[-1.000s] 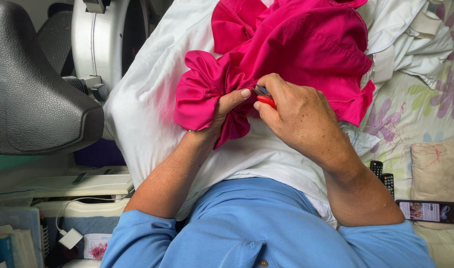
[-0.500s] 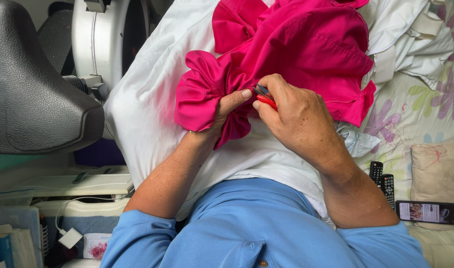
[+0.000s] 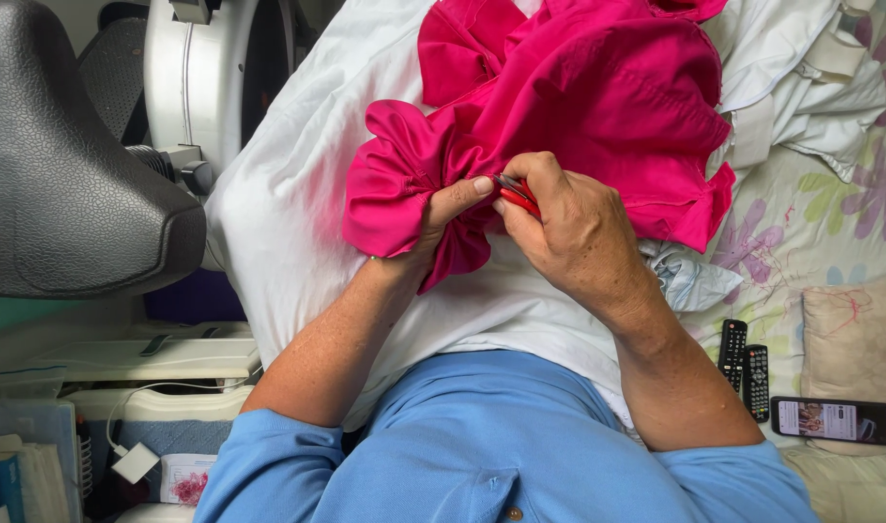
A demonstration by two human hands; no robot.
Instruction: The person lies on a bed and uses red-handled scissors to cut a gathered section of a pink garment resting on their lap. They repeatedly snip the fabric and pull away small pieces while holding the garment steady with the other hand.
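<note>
Surface: white pillow (image 3: 298,213) on a flowered bedsheet (image 3: 811,223).
Room: black padded seat (image 3: 65,174) at left; two remotes (image 3: 743,363) and a phone (image 3: 834,419) near the bed's right edge.
Cloth: pink garment (image 3: 598,97) bunched on the pillow's top.
Left hand (image 3: 438,218): pinching the gathered cloth.
Right hand (image 3: 574,237): clenched around a small red-handled tool (image 3: 517,194), touching the cloth.

Garment: I see a bright pink cloth garment (image 3: 579,97), crumpled and ruffled, heaped on a white pillow.
Gathered edge: one ruffled fold bunches at the near left, pinched under my left hand's thumb.
Tool: a small red-handled cutter (image 3: 517,195), probably thread snips, its metal tip at the pinched fold.
Position: the tool is mostly hidden inside my right hand's fingers.
</note>
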